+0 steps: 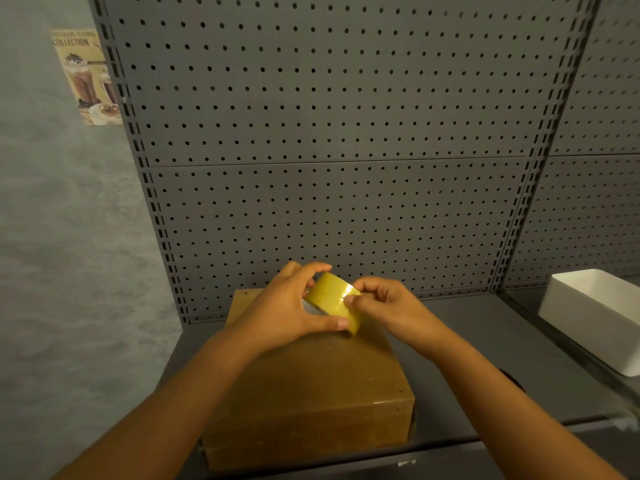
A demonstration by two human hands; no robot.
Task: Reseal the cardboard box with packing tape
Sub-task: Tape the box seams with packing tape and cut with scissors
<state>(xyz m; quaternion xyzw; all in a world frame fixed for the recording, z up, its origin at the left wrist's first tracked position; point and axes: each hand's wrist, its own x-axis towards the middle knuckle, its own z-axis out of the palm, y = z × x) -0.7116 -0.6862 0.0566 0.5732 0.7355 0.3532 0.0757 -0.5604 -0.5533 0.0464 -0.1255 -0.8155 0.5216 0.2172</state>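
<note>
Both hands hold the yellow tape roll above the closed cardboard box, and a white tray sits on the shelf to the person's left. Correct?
Not quite. The head view shows the white tray on the shelf to the person's right. Both the left hand and right hand do hold the yellow tape roll above the closed cardboard box.

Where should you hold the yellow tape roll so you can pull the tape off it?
Grip the packing tape roll across its two flat sides, coming from the left, as the left hand does. That probably leaves the curved outer band bare for the right hand's fingers picking at it.
</note>
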